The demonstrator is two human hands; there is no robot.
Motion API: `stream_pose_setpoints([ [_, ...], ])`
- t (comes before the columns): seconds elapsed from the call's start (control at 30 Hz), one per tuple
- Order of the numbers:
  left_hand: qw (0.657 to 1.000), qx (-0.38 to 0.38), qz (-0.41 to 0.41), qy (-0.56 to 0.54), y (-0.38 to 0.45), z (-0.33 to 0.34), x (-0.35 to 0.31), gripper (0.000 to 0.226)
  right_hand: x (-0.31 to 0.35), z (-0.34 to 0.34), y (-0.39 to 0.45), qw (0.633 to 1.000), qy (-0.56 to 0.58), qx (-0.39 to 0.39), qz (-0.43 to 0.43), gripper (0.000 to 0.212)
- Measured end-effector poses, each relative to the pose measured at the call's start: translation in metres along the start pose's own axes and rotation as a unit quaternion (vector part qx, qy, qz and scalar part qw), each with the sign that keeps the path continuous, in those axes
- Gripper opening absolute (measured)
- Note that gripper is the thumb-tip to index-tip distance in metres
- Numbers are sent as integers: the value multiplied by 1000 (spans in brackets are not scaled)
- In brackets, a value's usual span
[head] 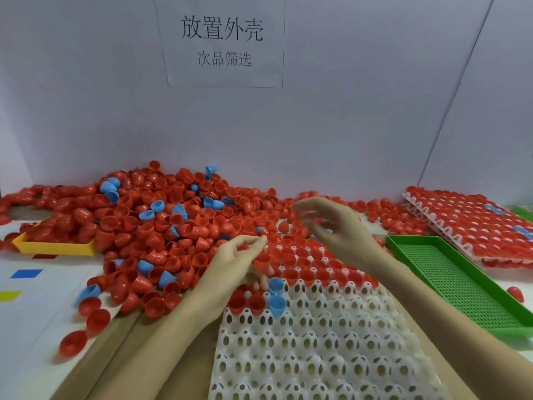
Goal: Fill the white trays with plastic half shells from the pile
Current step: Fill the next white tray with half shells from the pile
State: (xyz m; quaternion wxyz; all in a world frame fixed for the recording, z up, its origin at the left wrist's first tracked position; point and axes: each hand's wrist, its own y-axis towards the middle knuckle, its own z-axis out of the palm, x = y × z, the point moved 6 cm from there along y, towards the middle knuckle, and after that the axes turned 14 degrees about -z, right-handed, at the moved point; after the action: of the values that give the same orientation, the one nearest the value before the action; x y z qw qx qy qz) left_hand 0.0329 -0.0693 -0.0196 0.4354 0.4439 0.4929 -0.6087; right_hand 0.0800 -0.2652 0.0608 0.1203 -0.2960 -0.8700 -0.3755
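A big pile of red and blue plastic half shells (161,220) covers the table's left and middle. A white tray (317,350) with pegs lies in front of me; red shells fill its far rows and two blue shells (275,295) sit at its left edge. My left hand (233,264) hovers over the tray's far left corner, fingers curled round a red shell (263,262). My right hand (334,226) is raised over the tray's far edge, fingers spread and blurred, with nothing plainly held.
A stack of filled white trays (473,226) lies at the far right. A green perforated tray (450,278) sits right of my tray, a yellow tray (57,246) at the left, half buried. Loose red shells (86,321) lie at the front left. A grey wall with a paper sign (222,41) stands behind.
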Motion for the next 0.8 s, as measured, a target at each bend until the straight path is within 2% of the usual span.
stream_pose_setpoints([
  [0.07,1000,-4,16,8,1,2,0,39,29,23,-13,996,26,64,-64,32],
  [0.13,999,1,32,20,0,6,0,44,42,40,-25,992,21,91,-82,34],
  [0.23,997,-11,52,57,-3,12,0,49,45,49,-40,995,22,77,-51,31],
  [0.37,977,-94,100,164,-5,10,-4,50,35,42,-50,998,-9,59,-5,20],
  [0.5,959,-148,144,195,-6,0,-12,35,20,32,-58,991,-50,104,71,17],
  [0.57,925,-193,175,276,-8,-6,-15,26,19,38,-63,984,-70,146,76,17],
  [0.63,869,-243,197,383,-10,-8,-16,22,20,49,-68,976,-102,179,68,14],
  [0.7,825,-275,212,445,-12,-8,-17,19,19,57,-72,975,-110,180,72,11],
  [0.8,805,-289,214,472,-11,-11,-17,21,18,64,-71,977,-112,168,71,11],
])
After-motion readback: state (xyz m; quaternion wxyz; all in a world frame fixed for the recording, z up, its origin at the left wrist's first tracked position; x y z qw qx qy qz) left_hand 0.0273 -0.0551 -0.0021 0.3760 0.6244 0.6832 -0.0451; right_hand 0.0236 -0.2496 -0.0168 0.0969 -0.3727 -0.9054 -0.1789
